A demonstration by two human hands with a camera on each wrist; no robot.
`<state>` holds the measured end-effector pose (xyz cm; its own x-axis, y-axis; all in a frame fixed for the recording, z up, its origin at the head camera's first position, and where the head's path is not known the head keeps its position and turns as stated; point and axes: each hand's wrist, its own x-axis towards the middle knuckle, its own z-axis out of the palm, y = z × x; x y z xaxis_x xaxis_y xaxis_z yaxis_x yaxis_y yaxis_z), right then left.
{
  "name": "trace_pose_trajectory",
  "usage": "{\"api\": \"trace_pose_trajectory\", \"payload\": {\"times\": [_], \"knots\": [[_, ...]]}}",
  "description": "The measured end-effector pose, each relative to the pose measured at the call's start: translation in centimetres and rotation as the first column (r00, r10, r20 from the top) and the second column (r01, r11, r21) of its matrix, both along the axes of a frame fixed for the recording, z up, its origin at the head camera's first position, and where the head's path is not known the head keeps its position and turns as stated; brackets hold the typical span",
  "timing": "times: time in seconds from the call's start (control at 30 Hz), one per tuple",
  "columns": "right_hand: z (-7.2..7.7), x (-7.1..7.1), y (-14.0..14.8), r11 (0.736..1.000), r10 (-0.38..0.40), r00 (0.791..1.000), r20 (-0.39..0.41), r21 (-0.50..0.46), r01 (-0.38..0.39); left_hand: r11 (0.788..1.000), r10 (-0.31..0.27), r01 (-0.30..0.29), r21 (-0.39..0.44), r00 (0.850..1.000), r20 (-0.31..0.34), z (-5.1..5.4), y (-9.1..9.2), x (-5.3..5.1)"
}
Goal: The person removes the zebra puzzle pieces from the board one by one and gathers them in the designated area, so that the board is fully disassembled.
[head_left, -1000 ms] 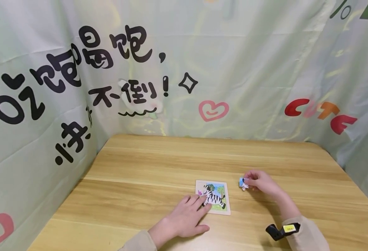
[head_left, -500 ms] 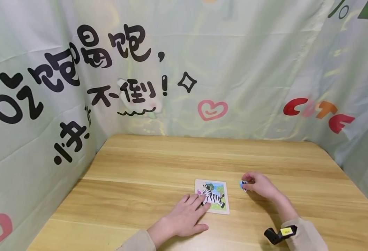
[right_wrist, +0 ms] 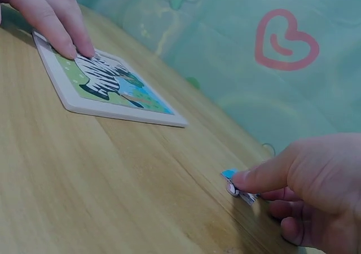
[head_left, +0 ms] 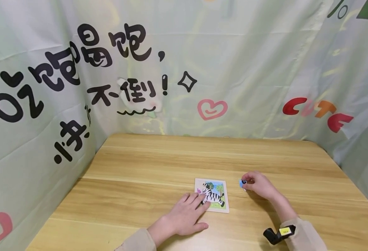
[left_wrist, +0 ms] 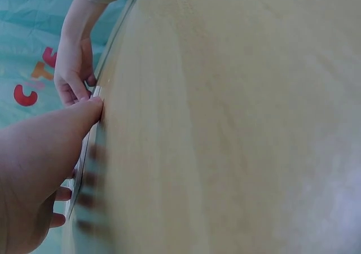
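A flat zebra jigsaw puzzle (head_left: 216, 199) in a pale frame lies on the table, and at its upper left part of the bed shows bare. My left hand (head_left: 184, 214) rests over its lower left side with fingers spread and fairly straight; they cover that corner. To the right of the frame, my right hand (head_left: 260, 184) pinches a small blue, black and white puzzle piece (head_left: 242, 183) between thumb and fingers. In the right wrist view the piece (right_wrist: 228, 173) is held low at the table surface, mostly hidden by the thumb.
The wooden table (head_left: 158, 160) extends around both hands. Printed fabric (head_left: 249, 69) hangs along its back and left sides. A black strap-mounted device (head_left: 276, 235) sits at my right wrist.
The piece has turned in my right fingers, which now cover more of its black and white part. My left hand stays in place on the puzzle.
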<state>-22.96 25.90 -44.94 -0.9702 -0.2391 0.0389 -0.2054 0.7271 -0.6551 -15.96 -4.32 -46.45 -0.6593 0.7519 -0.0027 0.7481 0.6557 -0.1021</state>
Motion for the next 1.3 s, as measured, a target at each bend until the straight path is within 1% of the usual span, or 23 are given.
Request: {"api": "trace_pose_trajectory", "payload": {"times": [0.2, 0.3, 0.4, 0.47, 0.57, 0.63, 0.77, 0.87, 0.97, 1.1, 1.2, 1.3], "knots": [[-0.1, -0.2, 0.1, 1.0, -0.001, 1.0, 0.011, 0.007, 0.001, 1.0, 0.003, -0.003, -0.003, 1.0, 0.0, 0.1, 0.1, 0.0], [0.0, -0.5, 0.2, 1.0, -0.029, 0.999, 0.021, -0.007, 0.029, 1.0, 0.007, -0.007, -0.006, 1.0, 0.005, 0.2, 0.1, 0.0], [0.2, -0.7, -0.1, 0.998, -0.064, 0.998, -0.002, -0.01, 0.064, 1.0, 0.009, -0.009, -0.006, 1.0, 0.008, 0.3, 0.2, 0.0], [0.5, -0.9, -0.5, 0.996, -0.085, 0.995, -0.042, -0.004, 0.085, 1.0, 0.009, -0.009, -0.007, 1.0, 0.007, 0.3, 0.2, 0.0], [0.8, -1.0, -1.7, 0.997, -0.078, 0.993, -0.085, -0.011, 0.077, 1.0, 0.009, -0.008, -0.008, 1.0, 0.008, 0.2, 0.2, 0.0], [0.8, -0.9, -2.9, 0.998, -0.056, 0.993, -0.104, -0.026, 0.054, 1.0, 0.007, -0.007, -0.009, 1.0, 0.008, 0.2, 0.2, 0.0], [0.6, -0.6, -5.3, 0.998, -0.001, 0.996, -0.093, -0.063, -0.004, 1.0, 0.01, -0.01, -0.008, 1.0, 0.013, 0.2, 0.2, 0.0], [0.4, -0.4, -7.1, 0.997, 0.039, 0.995, -0.088, -0.062, -0.045, 1.0, 0.012, -0.011, -0.008, 1.0, 0.018, 0.3, 0.2, 0.0], [0.2, -0.3, -8.4, 0.995, 0.087, 0.992, -0.087, -0.041, -0.091, 1.0, 0.011, -0.011, -0.012, 1.0, 0.013, 0.4, 0.2, 0.0], [-0.2, -0.4, -9.5, 0.988, 0.154, 0.985, -0.075, -0.015, -0.155, 1.0, 0.007, -0.007, -0.013, 1.0, 0.004, 0.4, 0.2, -0.1], [-0.4, -0.6, -9.8, 0.979, 0.206, 0.976, -0.071, 0.015, -0.205, 1.0, 0.004, -0.004, -0.008, 1.0, 0.005, 0.3, 0.2, -0.2], [-0.5, -0.9, -9.8, 0.963, 0.266, 0.96, -0.088, 0.064, -0.261, 1.0, 0.001, -0.001, -0.001, 1.0, 0.005, 0.3, 0.2, -0.3]]}}
